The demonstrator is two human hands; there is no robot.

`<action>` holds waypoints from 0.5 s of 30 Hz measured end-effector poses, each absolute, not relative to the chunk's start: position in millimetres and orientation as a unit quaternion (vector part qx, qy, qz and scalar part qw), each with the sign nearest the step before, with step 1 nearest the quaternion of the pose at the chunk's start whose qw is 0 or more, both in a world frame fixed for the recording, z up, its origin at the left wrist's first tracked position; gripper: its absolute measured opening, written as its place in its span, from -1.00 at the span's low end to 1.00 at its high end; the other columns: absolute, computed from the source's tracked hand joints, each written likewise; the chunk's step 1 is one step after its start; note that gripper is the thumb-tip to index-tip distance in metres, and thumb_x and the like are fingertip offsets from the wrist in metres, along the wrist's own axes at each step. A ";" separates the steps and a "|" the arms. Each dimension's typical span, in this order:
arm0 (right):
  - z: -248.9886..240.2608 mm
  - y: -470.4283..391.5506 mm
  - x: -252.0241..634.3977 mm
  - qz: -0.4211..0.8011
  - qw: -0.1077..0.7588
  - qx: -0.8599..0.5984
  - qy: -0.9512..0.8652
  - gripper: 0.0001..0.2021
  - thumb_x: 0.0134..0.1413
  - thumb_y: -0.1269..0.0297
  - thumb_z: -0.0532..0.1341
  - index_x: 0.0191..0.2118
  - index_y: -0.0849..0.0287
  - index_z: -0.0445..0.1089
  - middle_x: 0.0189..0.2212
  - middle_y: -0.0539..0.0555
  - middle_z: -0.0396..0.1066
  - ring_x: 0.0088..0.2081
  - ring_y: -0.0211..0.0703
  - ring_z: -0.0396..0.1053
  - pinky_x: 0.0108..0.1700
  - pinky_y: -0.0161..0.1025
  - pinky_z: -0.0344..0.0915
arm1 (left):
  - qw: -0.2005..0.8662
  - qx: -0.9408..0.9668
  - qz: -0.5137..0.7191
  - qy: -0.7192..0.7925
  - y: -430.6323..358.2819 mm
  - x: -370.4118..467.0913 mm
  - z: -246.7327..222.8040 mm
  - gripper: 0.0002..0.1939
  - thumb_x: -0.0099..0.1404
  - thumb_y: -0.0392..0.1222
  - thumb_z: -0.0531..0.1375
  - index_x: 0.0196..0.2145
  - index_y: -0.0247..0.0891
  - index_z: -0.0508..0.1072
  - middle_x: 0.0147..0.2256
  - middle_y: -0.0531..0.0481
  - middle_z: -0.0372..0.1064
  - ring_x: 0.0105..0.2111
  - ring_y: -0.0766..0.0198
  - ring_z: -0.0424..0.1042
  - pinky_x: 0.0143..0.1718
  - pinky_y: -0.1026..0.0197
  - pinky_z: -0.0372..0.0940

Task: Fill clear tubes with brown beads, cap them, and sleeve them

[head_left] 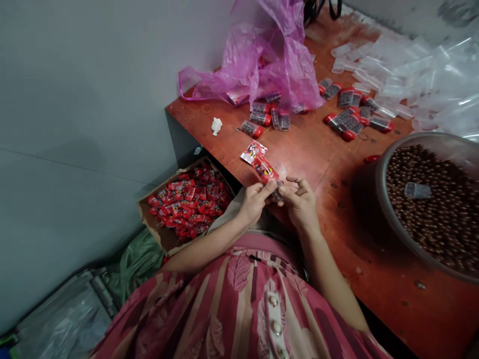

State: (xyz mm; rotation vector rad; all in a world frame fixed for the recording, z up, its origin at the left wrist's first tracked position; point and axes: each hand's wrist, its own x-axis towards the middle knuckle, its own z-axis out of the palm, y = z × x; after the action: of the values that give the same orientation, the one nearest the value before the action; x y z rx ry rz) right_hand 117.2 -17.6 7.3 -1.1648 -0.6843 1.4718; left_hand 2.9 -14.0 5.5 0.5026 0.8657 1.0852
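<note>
A red printed wrapper [265, 169] sticks up from between my hands, with a small clear tube of dark balls [277, 192] at its lower end. My left hand [254, 203] pinches the wrapper and tube between thumb and forefinger. The thumb and forefinger of my right hand [302, 203] close on the tube's other side, its remaining fingers partly raised. Just beyond lies a shiny printed label [253, 151], which overlaps the wrapper in view; I cannot tell whether they are joined. Past it, a filled tube with a red cap [252, 129] rests on the red table [314, 154].
On the right stands a tub [382, 189] of brown balls with an empty clear cup [417, 190] on them. Clear empty tubes [404, 75] pile up behind. Several red-capped tubes [346, 119] and a pink plastic bag [258, 60] lie farther back. Lower left is a carton [155, 234] of red packets.
</note>
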 end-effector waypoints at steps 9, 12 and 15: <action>9.0 -15.6 130.4 0.713 0.529 -0.432 -0.163 -0.83 -0.08 0.25 0.35 -0.34 0.12 0.39 -0.40 -0.02 0.51 -0.52 -0.35 0.40 -0.52 -0.42 0.43 | 0.414 0.542 0.337 0.649 -43.5 -91.2 -78.7 -0.53 0.25 0.10 0.11 -0.02 -0.24 0.46 0.13 -0.22 0.30 0.19 0.06 0.21 0.22 0.06 0.07; 14.3 -13.4 128.3 0.759 0.512 -0.392 -0.087 -0.92 0.00 0.36 0.25 -0.31 0.15 0.42 -0.46 -0.02 0.47 -0.57 -0.40 0.32 -0.59 -0.48 0.39 | 0.469 0.537 0.195 0.673 -41.8 -104.4 -106.1 -0.52 0.27 0.16 0.03 -0.35 -0.30 0.54 -0.20 -0.24 0.50 -0.09 -0.02 0.44 -0.02 0.01 0.28; 20.1 -12.4 125.8 0.798 0.503 -0.329 -0.032 -0.85 0.06 0.42 0.14 -0.25 0.18 0.43 -0.47 -0.02 0.44 -0.58 -0.47 0.28 -0.59 -0.61 0.33 | 0.497 0.566 0.171 0.635 -38.7 -110.4 -95.8 -0.50 0.19 0.20 0.10 -0.64 -0.26 0.44 -0.44 -0.10 0.49 -0.33 0.09 0.48 -0.20 0.13 0.33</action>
State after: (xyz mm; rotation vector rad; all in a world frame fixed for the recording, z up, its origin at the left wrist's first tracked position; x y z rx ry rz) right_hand 125.8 -12.4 20.1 -0.7956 -0.0775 1.9278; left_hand -110.4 -38.7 -95.8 1.3709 1.5372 0.4145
